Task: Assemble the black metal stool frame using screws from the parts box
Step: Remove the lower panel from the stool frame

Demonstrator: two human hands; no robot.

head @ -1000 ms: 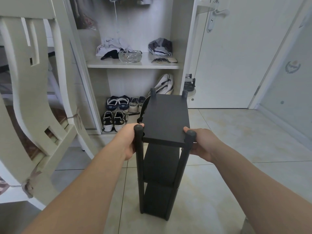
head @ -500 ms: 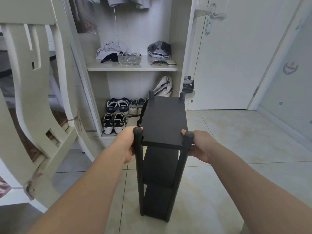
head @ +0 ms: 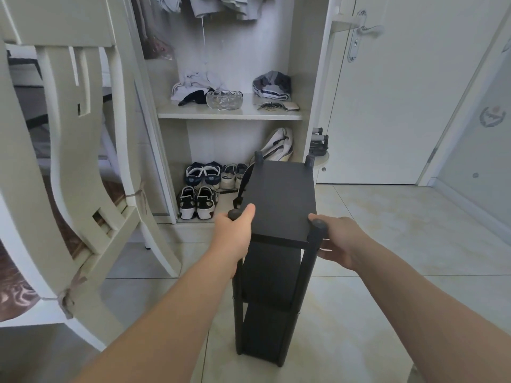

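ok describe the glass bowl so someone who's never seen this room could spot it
Look in the open white wardrobe straight ahead, at the shelf above the shoes. The glass bowl sits near its middle, between crumpled clothes and a grey garment: the only clear, faceted thing there.

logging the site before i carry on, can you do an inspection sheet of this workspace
surface: pale tiled floor, glossy
job's things: black metal tiered frame upright, three shelves fitted; no parts box or screws seen
clutter: dark and white trainers in the bottom of the white cupboard; clear cut-glass bowl and clothes on its shelf
grips: left hand grips the near-left post top; right hand holds the near-right post
cables: nothing seen
surroundings: white wooden chair at left, white door at right
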